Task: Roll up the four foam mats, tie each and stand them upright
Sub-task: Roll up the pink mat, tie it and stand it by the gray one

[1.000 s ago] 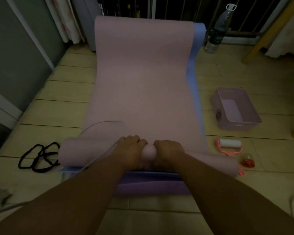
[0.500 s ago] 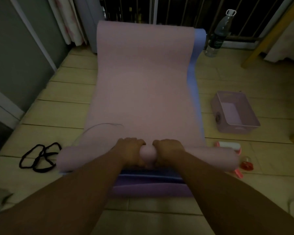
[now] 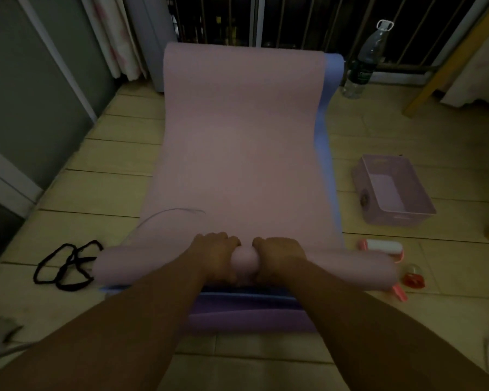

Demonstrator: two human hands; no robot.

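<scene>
Hands on the roll, both of them! The left hand [image 3: 215,255] and right hand [image 3: 280,255] sit side by side at lower centre, fingers curled over the rolled end of the pink mat [image 3: 243,136], each clamped on it, with a short stub of roll showing between them. The unrolled part lies flat, running to the top centre of the frame. It rests on a blue mat [image 3: 326,153] (only its right edge peeks out) and a purple mat [image 3: 246,320] at the bottom. Black ties [image 3: 65,266] lie at the left, just beside the roll's end. At the upper right is a water bottle [image 3: 363,63], its dark label too dim to read. At the right are a lilac basket [image 3: 393,190] and what may be a lint roller [image 3: 381,248].
</scene>
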